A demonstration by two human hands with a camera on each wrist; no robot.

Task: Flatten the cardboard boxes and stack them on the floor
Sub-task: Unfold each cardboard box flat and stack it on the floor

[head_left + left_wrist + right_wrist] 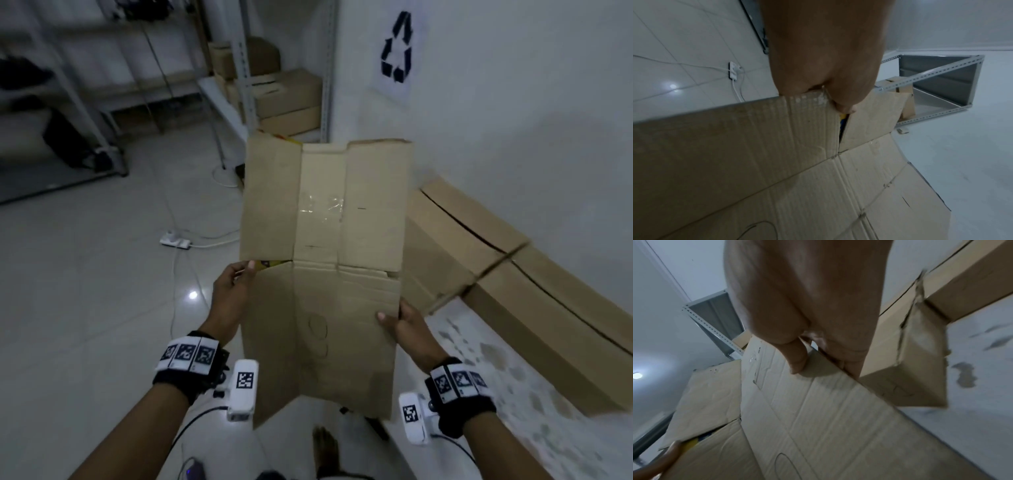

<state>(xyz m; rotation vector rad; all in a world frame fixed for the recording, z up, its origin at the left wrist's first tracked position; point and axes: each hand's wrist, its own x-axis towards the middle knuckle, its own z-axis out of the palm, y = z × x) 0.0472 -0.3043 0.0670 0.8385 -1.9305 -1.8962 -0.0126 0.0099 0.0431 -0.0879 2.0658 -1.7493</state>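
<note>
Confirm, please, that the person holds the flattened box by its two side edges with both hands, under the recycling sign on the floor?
Not quite: the recycling sign is on the wall, as the head view shows. The left hand and right hand do hold the box by its side edges.

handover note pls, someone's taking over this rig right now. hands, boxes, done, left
Left hand: grips the left edge of the flattened box.
Right hand: grips its right edge, thumb on top.
Box: held in the air in front of the person, opened flat, over the floor.
Other boxes: long closed boxes on the floor by the wall; more boxes on the shelf behind.
Done: this box looks flattened.
Left: lay it on the floor, then flatten and stack the others.
</note>
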